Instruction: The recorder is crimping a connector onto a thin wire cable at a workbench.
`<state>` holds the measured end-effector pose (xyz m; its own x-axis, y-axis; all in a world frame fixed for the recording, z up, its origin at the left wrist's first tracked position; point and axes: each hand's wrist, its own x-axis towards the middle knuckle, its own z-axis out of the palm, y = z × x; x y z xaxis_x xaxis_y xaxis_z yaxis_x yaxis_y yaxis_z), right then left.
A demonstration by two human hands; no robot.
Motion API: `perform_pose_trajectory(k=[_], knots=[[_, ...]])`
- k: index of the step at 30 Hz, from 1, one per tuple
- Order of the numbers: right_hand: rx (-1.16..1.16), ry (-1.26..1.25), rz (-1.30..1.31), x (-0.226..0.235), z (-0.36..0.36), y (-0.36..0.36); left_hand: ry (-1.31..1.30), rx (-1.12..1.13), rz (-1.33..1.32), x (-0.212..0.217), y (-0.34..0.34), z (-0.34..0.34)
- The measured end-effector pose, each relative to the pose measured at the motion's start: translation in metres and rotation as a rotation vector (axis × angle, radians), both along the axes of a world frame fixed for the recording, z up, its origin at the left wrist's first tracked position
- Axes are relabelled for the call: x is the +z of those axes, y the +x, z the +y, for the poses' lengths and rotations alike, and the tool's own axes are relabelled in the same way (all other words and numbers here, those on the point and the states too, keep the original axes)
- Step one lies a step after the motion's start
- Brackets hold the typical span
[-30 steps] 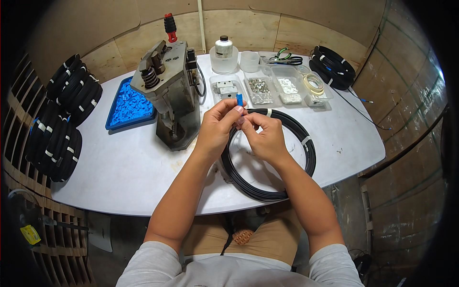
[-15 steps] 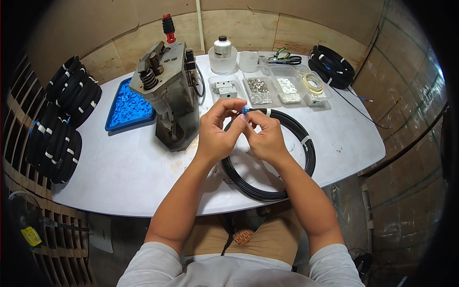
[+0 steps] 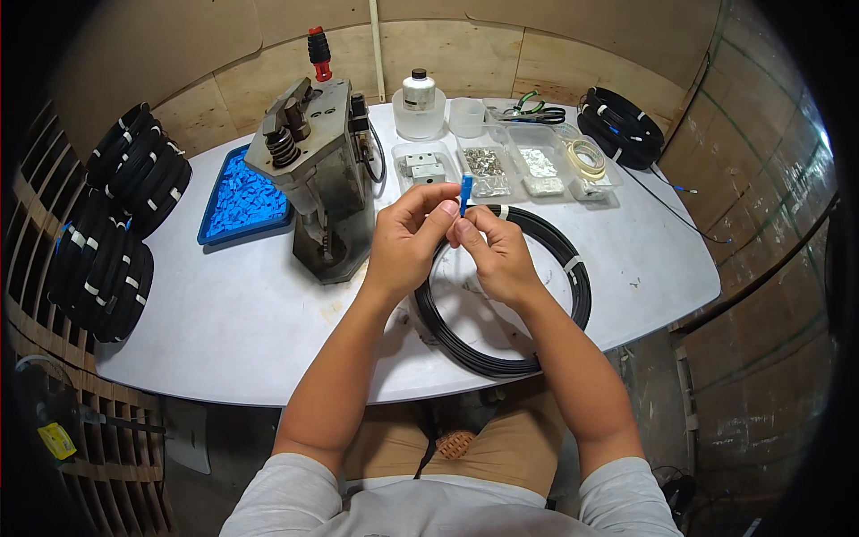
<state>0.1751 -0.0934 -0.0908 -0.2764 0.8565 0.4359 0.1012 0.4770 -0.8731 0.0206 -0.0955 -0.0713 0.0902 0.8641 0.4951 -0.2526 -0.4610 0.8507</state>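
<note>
A small blue cable connector [image 3: 466,188] stands nearly upright between my hands, above the far rim of a black cable coil [image 3: 580,309]. My left hand [image 3: 412,234] pinches it from the left with thumb and index finger. My right hand [image 3: 497,258] is closed, its thumb and fingertips pressed together at the connector's lower end. The thin cable there is mostly hidden by my fingers. White ties hold the coil, which lies on the white table [image 3: 233,331] beneath my right forearm.
A metal press [image 3: 327,161] and a blue tray [image 3: 208,240] of small blue pieces stand left. Behind my hands are clear boxes [image 3: 512,179] of small parts, a white bottle [image 3: 418,91] and green-handled pliers [image 3: 528,100]. More cable coils [image 3: 98,277] sit at both sides.
The blue connector has come into fuller view, now upright above my fingers. My right hand has shifted slightly down, and my left thumb has moved up along the connector.
</note>
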Motion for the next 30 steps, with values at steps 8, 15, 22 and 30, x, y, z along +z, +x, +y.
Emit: perform_pose_trajectory(k=[8, 15, 22, 30], knots=[[0.012, 0.033, -0.036, -0.001, 0.000, -0.001, -0.195, -0.148, -0.153, -0.007, 0.001, 0.007], [-0.020, 0.045, -0.068, 0.000, 0.000, -0.002, -0.236, -0.167, -0.147, -0.009, -0.002, 0.008], [-0.057, 0.039, -0.093, 0.002, -0.001, -0.001, -0.267, -0.203, -0.207, -0.009, -0.001, 0.009], [-0.048, 0.071, -0.090, 0.000, 0.000, -0.002, -0.238, -0.216, -0.169, -0.013, -0.004, 0.012]])
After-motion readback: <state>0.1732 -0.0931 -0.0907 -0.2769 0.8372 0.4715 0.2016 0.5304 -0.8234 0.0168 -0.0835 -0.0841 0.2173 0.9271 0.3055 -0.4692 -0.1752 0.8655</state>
